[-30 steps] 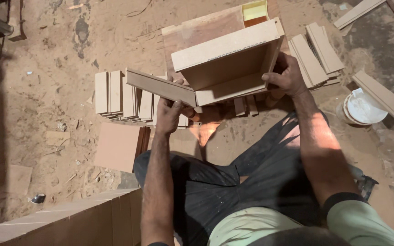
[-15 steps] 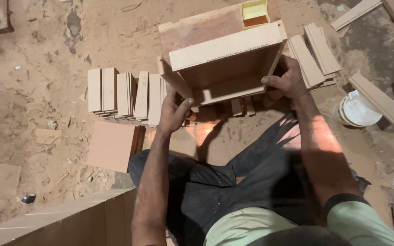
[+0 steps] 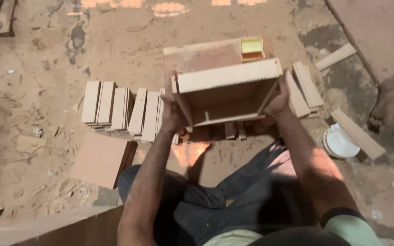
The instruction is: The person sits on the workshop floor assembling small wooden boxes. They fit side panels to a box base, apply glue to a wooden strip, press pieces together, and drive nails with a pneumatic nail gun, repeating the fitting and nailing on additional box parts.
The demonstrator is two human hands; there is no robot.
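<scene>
I hold an open box frame (image 3: 226, 82) of light brown board above the sandy floor. My left hand (image 3: 172, 116) grips its left side panel, and my right hand (image 3: 277, 102) clasps its right side panel. The frame's open face points toward me, and a thin strip runs along its lower edge. Under the frame lies a flat reddish board (image 3: 206, 57) with a small yellow box (image 3: 251, 48) on its far right corner.
A row of cut board pieces (image 3: 124, 109) lies left of the frame, more strips (image 3: 306, 86) right of it. A square reddish board stack (image 3: 101, 159) sits at lower left. A white round lid (image 3: 340, 142) and another person's foot (image 3: 393, 98) are at right.
The loose left panel has swung in against the frame, closing its left side. Both hands now press the frame's sides, and the view has shifted slightly nearer.
</scene>
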